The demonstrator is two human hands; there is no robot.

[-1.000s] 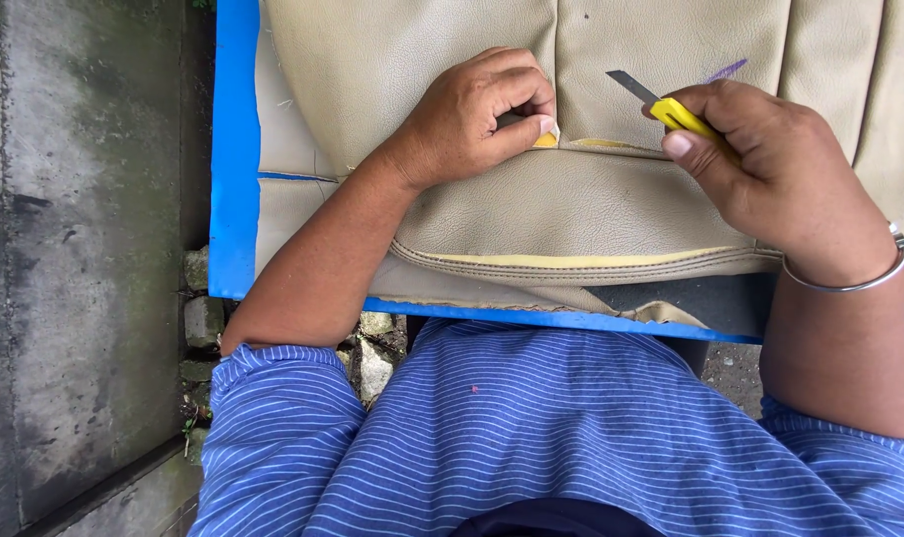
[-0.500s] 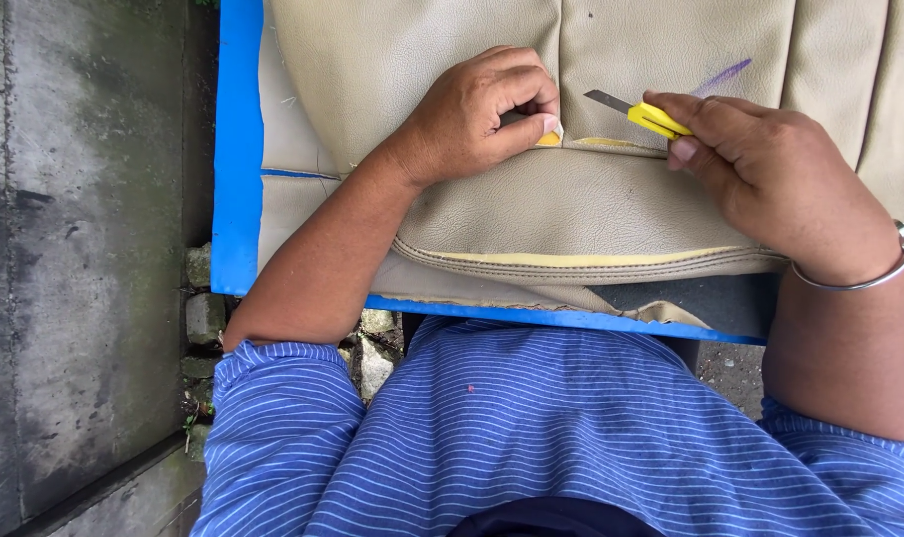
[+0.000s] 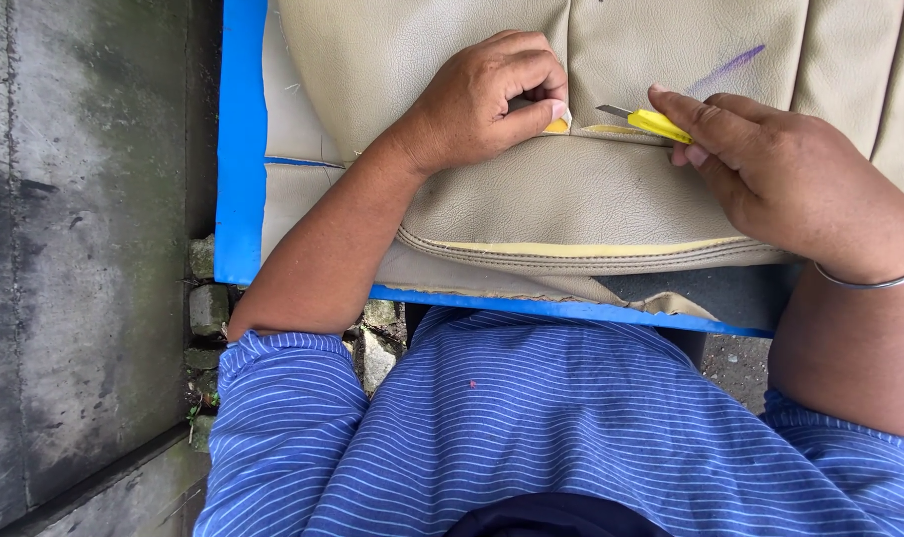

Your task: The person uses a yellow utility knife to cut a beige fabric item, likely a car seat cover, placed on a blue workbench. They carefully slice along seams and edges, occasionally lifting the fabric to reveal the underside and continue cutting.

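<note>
A beige, grained leatherette cover (image 3: 571,199), cut off at the top and right edges, was spread over a blue-edged worktop (image 3: 241,149) beside a grey concrete floor (image 3: 74,249). The left hand (image 3: 482,99) was curled, its grip pinching a fold of the cover at a seam showing yellow foam. The right hand (image 3: 780,179) was pinched on a yellow knife (image 3: 646,121), most of whose handle was hidden; its blade lay at the seam.

A yellow utility knife (image 3: 656,122), blade seemingly out, lies level over the beige leather cover (image 3: 571,199).
</note>
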